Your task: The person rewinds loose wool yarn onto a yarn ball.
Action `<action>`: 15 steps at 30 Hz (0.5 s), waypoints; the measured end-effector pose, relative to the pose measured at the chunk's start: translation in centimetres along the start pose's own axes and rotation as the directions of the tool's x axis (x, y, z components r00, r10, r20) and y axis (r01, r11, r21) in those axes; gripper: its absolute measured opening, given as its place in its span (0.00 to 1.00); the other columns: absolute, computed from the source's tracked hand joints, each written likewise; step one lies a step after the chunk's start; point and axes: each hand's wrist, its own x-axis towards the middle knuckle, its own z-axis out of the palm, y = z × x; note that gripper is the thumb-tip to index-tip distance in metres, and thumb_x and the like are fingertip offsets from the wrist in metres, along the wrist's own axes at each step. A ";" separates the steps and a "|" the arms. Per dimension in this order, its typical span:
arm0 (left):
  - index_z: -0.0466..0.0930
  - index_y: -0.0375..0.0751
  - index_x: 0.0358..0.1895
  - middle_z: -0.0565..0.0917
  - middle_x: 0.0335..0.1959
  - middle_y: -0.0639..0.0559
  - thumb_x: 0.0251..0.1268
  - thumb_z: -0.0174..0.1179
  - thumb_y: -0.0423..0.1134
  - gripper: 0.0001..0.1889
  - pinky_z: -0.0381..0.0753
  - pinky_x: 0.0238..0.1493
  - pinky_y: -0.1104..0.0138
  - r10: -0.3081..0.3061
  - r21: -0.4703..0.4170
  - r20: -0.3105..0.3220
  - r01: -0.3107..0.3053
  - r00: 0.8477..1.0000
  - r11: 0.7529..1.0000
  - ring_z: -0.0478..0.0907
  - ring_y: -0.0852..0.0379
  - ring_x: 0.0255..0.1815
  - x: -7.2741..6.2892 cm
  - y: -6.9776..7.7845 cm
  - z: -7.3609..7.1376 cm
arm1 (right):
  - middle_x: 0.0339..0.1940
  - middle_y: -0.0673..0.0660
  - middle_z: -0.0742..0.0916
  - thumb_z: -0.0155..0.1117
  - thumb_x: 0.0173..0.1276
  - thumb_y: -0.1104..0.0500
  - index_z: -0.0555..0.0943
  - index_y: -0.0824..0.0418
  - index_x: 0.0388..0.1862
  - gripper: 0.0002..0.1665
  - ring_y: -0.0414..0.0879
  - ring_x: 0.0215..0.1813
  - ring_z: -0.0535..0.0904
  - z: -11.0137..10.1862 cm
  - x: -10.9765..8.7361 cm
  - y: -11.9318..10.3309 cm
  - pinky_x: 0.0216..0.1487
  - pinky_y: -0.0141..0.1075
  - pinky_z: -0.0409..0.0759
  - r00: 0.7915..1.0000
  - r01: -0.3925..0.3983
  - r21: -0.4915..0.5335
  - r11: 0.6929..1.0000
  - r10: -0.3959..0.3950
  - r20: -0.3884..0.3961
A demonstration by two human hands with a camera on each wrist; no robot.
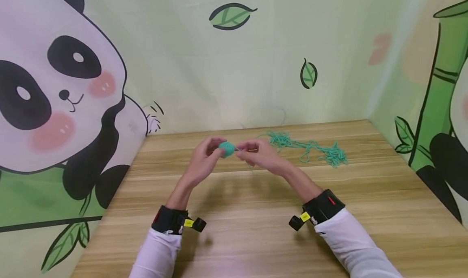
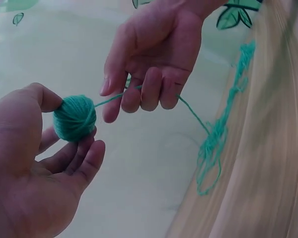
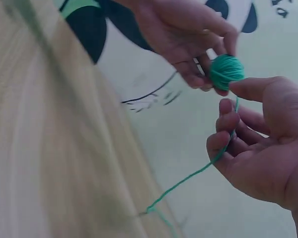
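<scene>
A small ball of teal yarn (image 1: 227, 149) is held above the table between the thumb and fingers of my left hand (image 1: 206, 158). In the left wrist view the yarn ball (image 2: 74, 118) shows its wound strands, with the thumb on its top and fingertips beneath. My right hand (image 1: 261, 154) is just right of the ball, its fingers curled round the strand (image 2: 109, 99) that leaves the ball. From that hand the strand runs down to a loose heap of teal yarn (image 2: 213, 148) on the table. In the right wrist view the right hand (image 3: 268, 144) has the strand across its curled fingers.
The loose yarn (image 1: 281, 140) stretches across the back right of the wooden table (image 1: 234, 237), ending in a second clump (image 1: 334, 154). Behind the table hangs a cloth backdrop (image 1: 183, 67) printed with pandas and leaves. Black straps with small cameras circle both wrists.
</scene>
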 end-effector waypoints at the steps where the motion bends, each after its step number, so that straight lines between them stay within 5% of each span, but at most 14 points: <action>1: 0.78 0.42 0.74 0.88 0.63 0.41 0.90 0.57 0.46 0.20 0.89 0.67 0.51 0.007 -0.019 0.012 -0.007 1.000 1.000 0.87 0.46 0.60 0.1 0.3 0.1 | 0.47 0.53 0.91 0.68 0.86 0.57 0.87 0.66 0.68 0.20 0.44 0.38 0.80 -0.5 -0.4 -0.4 0.39 0.31 0.81 1.000 0.015 -0.029 0.999 -0.015 -0.004; 8: 0.70 0.44 0.79 0.81 0.72 0.38 0.93 0.57 0.45 0.22 0.88 0.77 0.45 0.086 -0.197 0.107 -0.064 0.991 0.978 0.87 0.39 0.69 0.5 2.4 1.2 | 0.29 0.47 0.82 0.67 0.87 0.54 0.92 0.61 0.54 0.12 0.42 0.32 0.72 -3.4 -3.0 -3.7 0.33 0.32 0.71 0.996 0.080 -0.171 0.982 -0.083 -0.014; 11: 0.68 0.43 0.79 0.79 0.72 0.37 0.92 0.59 0.42 0.22 0.89 0.76 0.49 0.123 -0.313 0.121 -0.080 0.985 0.946 0.88 0.32 0.70 0.9 3.3 1.6 | 0.26 0.48 0.78 0.67 0.87 0.55 0.92 0.59 0.52 0.11 0.42 0.30 0.69 -4.2 -3.8 -5.1 0.31 0.33 0.68 0.993 0.105 -0.196 0.975 -0.112 -0.026; 15: 0.70 0.43 0.76 0.80 0.69 0.42 0.90 0.59 0.40 0.21 0.91 0.74 0.53 0.151 -0.426 0.106 -0.092 0.983 0.900 0.92 0.40 0.65 1.2 4.3 2.1 | 0.23 0.48 0.78 0.66 0.87 0.59 0.92 0.61 0.54 0.11 0.42 0.28 0.67 -4.7 -4.7 -6.8 0.29 0.32 0.66 0.985 0.151 -0.195 0.969 -0.163 -0.050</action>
